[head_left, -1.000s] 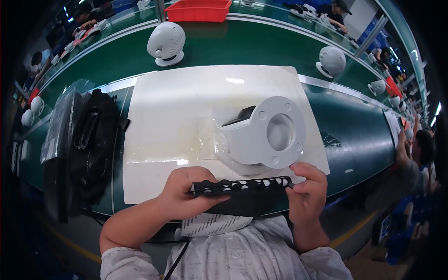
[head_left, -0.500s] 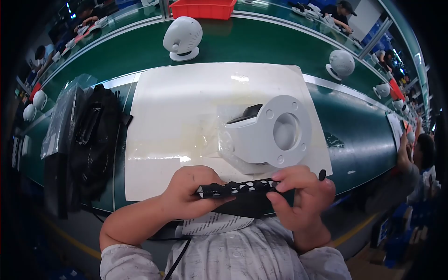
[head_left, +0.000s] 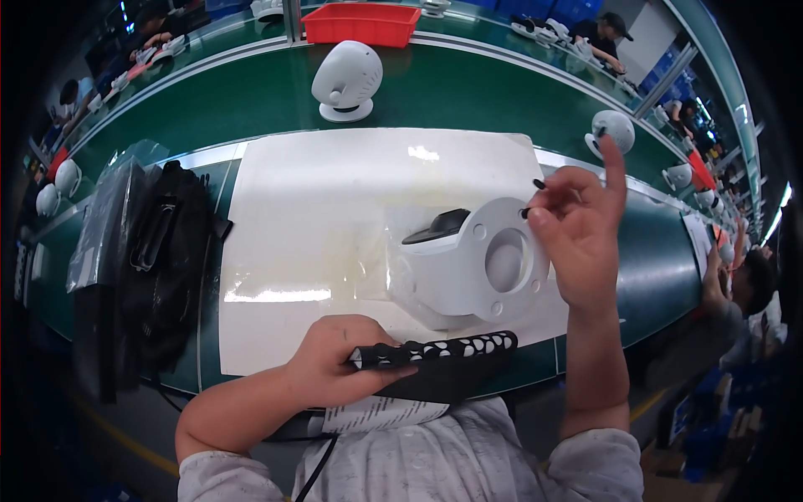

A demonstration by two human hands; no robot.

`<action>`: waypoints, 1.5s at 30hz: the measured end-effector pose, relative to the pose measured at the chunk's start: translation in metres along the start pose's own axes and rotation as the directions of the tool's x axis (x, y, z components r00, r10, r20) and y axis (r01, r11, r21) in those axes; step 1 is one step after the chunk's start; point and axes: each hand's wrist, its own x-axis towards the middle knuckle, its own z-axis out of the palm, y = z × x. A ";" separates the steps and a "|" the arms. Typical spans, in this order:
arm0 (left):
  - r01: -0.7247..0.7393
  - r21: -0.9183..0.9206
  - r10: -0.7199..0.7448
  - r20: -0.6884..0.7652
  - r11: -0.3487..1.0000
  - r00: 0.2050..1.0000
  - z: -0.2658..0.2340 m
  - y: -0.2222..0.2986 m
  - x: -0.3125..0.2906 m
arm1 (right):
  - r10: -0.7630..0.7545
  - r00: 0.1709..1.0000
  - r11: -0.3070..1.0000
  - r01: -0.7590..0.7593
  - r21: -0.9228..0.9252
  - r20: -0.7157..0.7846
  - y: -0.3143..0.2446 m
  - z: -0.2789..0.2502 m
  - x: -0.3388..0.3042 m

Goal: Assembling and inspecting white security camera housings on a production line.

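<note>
A white round housing (head_left: 468, 268) with a large hole in its flange lies on the white mat (head_left: 318, 243) in front of me. My right hand (head_left: 577, 226) is raised beside the flange, thumb and fingers pinching a small black piece (head_left: 532, 199), index finger stretched up. My left hand (head_left: 343, 368) rests at the near edge of the mat and holds a black perforated strip (head_left: 443, 351) with white oval spots, lying level above a dark tray.
Black bags and cables (head_left: 159, 259) lie left of the mat. White round units (head_left: 347, 79) stand on the green belt, a red bin (head_left: 360, 23) behind. Other people work at the far side and at the right edge (head_left: 736, 293).
My right hand has let go of the black strip and risen to the housing's flange with a small black piece. My left hand still holds the strip.
</note>
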 end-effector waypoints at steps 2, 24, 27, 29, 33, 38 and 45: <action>0.029 -0.004 -0.029 0.002 1.000 1.000 0.002 0.002 0.001 | 0.023 0.998 0.999 -0.021 -0.041 0.064 -0.005 -0.007 0.002; -0.040 -0.003 0.040 0.000 0.999 0.999 0.003 -0.004 0.006 | 0.038 0.937 0.949 0.074 -0.305 0.346 -0.021 0.012 0.004; -0.055 -0.012 0.055 -0.002 0.998 0.998 0.001 -0.003 0.005 | 0.184 0.915 0.968 -0.105 -0.229 0.359 -0.021 0.018 0.004; -0.085 -0.022 0.085 0.000 0.996 0.996 -0.001 -0.006 0.003 | 0.131 0.923 0.968 -0.040 -0.248 0.362 -0.018 0.021 0.000; -0.085 -0.040 0.085 -0.003 0.996 0.996 -0.004 -0.007 0.001 | -0.018 0.925 0.916 0.166 -0.364 0.379 -0.011 0.017 -0.011; -0.093 -0.030 0.092 -0.030 0.995 0.995 -0.008 -0.011 -0.002 | -0.129 0.961 0.851 0.234 -0.469 0.244 -0.011 0.015 -0.030; 0.021 -0.052 -0.022 -0.017 0.998 1.000 -0.015 -0.012 -0.005 | 0.205 0.973 0.930 -0.160 -0.330 0.104 -0.002 -0.001 -0.054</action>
